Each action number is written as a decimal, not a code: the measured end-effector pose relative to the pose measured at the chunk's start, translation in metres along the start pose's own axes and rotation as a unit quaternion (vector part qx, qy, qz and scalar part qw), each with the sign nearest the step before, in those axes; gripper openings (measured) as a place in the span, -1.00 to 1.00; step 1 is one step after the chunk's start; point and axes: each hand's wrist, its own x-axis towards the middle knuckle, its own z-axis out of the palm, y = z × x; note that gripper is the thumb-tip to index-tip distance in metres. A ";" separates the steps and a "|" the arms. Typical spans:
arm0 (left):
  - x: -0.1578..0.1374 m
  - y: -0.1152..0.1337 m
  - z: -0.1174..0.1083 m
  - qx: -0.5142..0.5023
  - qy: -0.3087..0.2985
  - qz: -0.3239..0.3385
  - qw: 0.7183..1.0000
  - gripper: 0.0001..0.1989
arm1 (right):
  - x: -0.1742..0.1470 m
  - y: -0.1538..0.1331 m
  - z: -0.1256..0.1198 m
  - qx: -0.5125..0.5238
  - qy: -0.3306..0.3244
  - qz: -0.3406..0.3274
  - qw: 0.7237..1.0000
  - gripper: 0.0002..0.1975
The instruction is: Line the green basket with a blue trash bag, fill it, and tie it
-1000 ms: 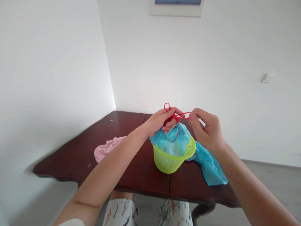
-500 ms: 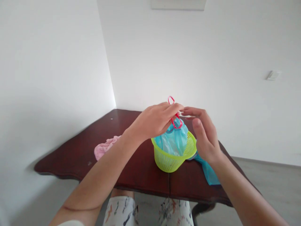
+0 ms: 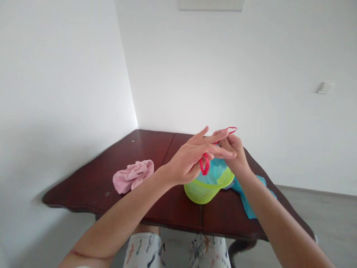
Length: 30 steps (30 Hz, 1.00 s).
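Note:
A light blue plastic bag sits inside a yellow-green perforated basket, its gathered top under my hands. My left hand has two fingers stretched out towards my right hand, while its thumb and lower fingers close on the bag's red drawstring, a loop hanging below. With fingers bent, my right hand grips the drawstring on the other side, and another red loop sticks up above it. The two hands overlap above the basket, so the middle of the drawstring is hidden.
A crumpled pink cloth lies on the dark wooden table to the left. Another blue plastic piece lies right of the basket, partly behind my right forearm. White walls border the table's far and left sides.
My right hand has gone from open fingers beside the bag to closed on the drawstring. My left hand has turned and shifted slightly down, with fingers stretching out. The red loops have spread apart.

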 end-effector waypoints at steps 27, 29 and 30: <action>-0.086 -0.045 0.007 0.190 0.000 -0.195 0.962 -0.58 | -0.021 0.043 -0.001 0.014 -0.254 0.187 0.949 -0.61; -0.104 -0.051 0.002 0.182 0.049 -0.204 0.961 -0.44 | -0.006 0.040 -0.010 0.051 -0.122 0.164 0.978 -0.61; -0.115 -0.056 0.000 0.176 0.062 -0.210 0.960 -0.43 | 0.003 0.036 -0.016 0.056 -0.054 0.129 0.989 -0.64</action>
